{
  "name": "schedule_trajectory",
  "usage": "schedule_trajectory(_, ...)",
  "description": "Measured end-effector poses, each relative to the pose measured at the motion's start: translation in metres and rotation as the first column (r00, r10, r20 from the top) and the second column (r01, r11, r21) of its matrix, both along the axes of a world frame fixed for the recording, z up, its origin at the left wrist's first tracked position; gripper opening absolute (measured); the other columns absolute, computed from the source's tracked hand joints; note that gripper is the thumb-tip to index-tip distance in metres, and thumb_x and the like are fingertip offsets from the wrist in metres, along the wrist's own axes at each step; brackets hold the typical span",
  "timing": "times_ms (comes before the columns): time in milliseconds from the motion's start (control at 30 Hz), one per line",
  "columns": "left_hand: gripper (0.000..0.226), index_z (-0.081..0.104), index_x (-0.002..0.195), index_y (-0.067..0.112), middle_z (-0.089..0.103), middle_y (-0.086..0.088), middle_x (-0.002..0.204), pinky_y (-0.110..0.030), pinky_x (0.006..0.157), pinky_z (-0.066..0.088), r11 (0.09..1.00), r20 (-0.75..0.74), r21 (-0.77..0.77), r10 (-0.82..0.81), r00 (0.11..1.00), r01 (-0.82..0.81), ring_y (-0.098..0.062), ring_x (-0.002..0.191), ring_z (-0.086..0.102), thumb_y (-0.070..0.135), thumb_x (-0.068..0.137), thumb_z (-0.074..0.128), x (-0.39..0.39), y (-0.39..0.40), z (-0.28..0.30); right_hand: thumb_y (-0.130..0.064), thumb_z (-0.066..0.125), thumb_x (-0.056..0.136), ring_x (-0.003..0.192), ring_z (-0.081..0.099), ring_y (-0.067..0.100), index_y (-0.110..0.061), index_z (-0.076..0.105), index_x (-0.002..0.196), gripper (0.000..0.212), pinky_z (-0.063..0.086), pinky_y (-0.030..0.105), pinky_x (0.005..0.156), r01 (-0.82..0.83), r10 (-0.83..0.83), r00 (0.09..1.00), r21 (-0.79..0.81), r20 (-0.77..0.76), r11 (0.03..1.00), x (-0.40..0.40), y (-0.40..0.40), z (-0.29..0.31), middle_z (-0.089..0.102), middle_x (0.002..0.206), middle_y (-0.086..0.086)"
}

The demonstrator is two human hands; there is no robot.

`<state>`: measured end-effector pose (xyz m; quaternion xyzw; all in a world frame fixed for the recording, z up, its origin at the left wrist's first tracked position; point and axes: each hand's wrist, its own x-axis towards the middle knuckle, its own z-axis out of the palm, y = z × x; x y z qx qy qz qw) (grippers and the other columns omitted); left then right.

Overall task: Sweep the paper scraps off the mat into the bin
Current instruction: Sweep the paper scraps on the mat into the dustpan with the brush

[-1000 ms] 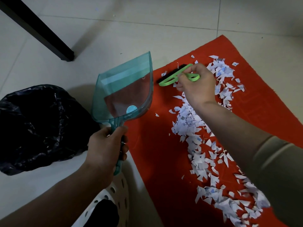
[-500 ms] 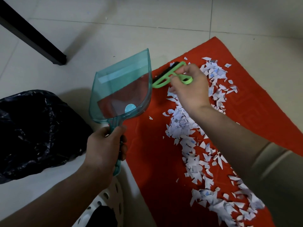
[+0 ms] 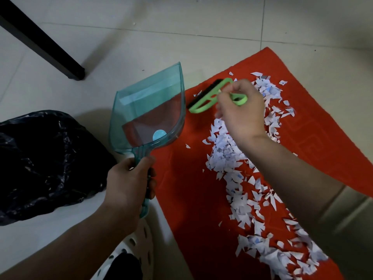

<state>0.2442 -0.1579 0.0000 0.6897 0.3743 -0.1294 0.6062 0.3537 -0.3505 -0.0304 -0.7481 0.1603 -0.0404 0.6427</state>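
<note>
The white torn paper scraps (image 3: pixel 238 174) are lying in 1 long band down the red fabric mat (image 3: pixel 181 199), none yet in the translucent teal plastic dustpan (image 3: pixel 149 110). Over the last second, the right hand (image 3: pixel 240 110), gripping the small green-handled brush (image 3: pixel 212 96), is apparently drawing it toward the dustpan, which the left hand (image 3: pixel 129 184) is gripping by its handle. The black bag-lined bin (image 3: pixel 46 162) is waiting at left.

mat (image 3: pixel 187 199) red | scraps (image 3: pixel 228 158) white | dustpan (image 3: pixel 149 110) teal | brush (image 3: pixel 210 98) green
</note>
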Motion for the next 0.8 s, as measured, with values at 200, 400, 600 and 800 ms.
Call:
schedule_trajectory(200, 0.017, 0.060, 0.091, 0.001, 0.054, -0.003, 0.063, -0.029, 0.047, 0.040, 1.000, 0.009, 0.016, -0.001, 1.000, 0.001, -0.012, 0.048, 0.047, 0.018, 0.093, 0.061, 0.002, 0.002, 0.002, -0.012, 0.062, 0.088, 0.060, 0.065, 0.020, -0.015, 0.056, 0.084, 0.008, 0.058, 0.049, 0.068, -0.068, 0.069, 0.997, 0.011, -0.039, 0.998, 0.025, 0.016, -0.017, 0.065, 0.086, 0.010)
schedule_trajectory(400, 0.020, 0.061, 0.096, -0.001, 0.054, -0.004, 0.064, -0.029, 0.047, 0.040, 1.000, -0.009, 0.002, 0.007, 1.000, -0.007, -0.012, 0.049, 0.047, 0.018, 0.093, 0.060, 0.000, 0.000, 0.001, -0.013, 0.058, 0.090, 0.056, 0.065, 0.018, -0.016, 0.058, 0.081, 0.010, 0.058, 0.031, 0.055, -0.060, 0.045, 0.988, -0.100, -0.145, 0.993, 0.013, -0.007, -0.016, 0.068, 0.085, 0.013)
schedule_trajectory(600, 0.020, 0.061, 0.099, -0.001, 0.054, -0.003, 0.064, -0.028, 0.047, 0.040, 1.000, 0.004, 0.002, 0.014, 1.000, -0.014, -0.012, 0.049, 0.047, 0.018, 0.093, 0.060, 0.001, 0.003, 0.000, -0.016, 0.058, 0.084, 0.049, 0.058, 0.011, -0.015, 0.053, 0.069, 0.016, 0.046, 0.028, 0.048, 0.068, -0.070, 0.998, -0.195, -0.006, 0.978, -0.010, -0.022, -0.003, 0.055, 0.058, -0.001)
schedule_trajectory(800, 0.016, 0.062, 0.094, 0.003, 0.055, -0.003, 0.065, -0.029, 0.048, 0.041, 1.000, -0.007, -0.007, 0.005, 1.000, -0.005, -0.011, 0.049, 0.048, 0.019, 0.093, 0.060, -0.001, -0.001, 0.000, -0.021, 0.057, 0.082, 0.085, 0.066, 0.030, -0.027, 0.058, 0.072, 0.012, 0.055, 0.050, 0.080, -0.063, 0.057, 0.996, -0.075, -0.069, 0.995, -0.008, -0.003, -0.013, 0.066, 0.081, 0.001)
